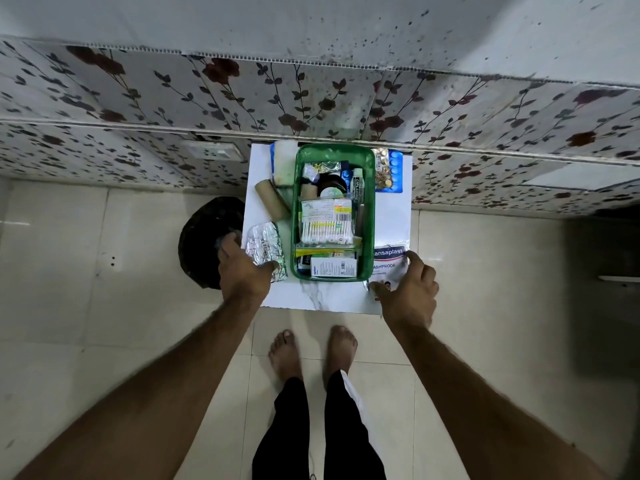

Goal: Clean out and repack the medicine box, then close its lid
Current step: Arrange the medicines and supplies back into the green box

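Observation:
The green medicine box (pixel 370 216) stands open on a small white table (pixel 311 296), packed with a bag of cotton swabs (pixel 327 232), a tube, a round jar and small cartons. My left hand (pixel 244 271) rests at the table's left edge, fingers on a crumpled silver foil strip (pixel 265 245). My right hand (pixel 407 289) grips a white Hansaplast plaster packet (pixel 388 261) lying just right of the box's near corner. I see no lid.
A tan bandage roll (pixel 272 199) and a white pad (pixel 282 164) lie left of the box. Gold and blue blister strips (pixel 388 171) lie at the far right. A black-lined bin (pixel 204 237) stands on the floor left of the table. A flowered wall is behind.

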